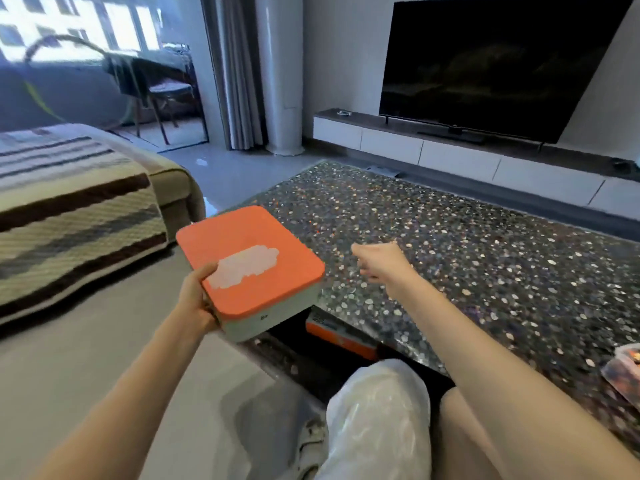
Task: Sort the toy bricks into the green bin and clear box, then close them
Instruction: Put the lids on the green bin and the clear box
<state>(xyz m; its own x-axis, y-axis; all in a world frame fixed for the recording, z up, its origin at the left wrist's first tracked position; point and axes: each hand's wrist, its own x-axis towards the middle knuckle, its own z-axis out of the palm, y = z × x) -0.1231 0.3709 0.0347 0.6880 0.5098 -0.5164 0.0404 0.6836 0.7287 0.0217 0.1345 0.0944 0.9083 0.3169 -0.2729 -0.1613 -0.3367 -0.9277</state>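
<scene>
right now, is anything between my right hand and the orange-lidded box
Nothing sits there. The head view shows only bare speckled tabletop between the right hand and the orange-lidded box, which the left hand grips.

A dark speckled table (467, 258) fills the middle and right. Beyond it, a black TV (502, 64) stands on a long white cabinet (450, 155). At left is a sofa (180, 192) under a striped blanket (69, 209). Further back are grey curtains (239, 71), a white column (280, 71) and a chair (166, 91) by a window (86, 26).
</scene>
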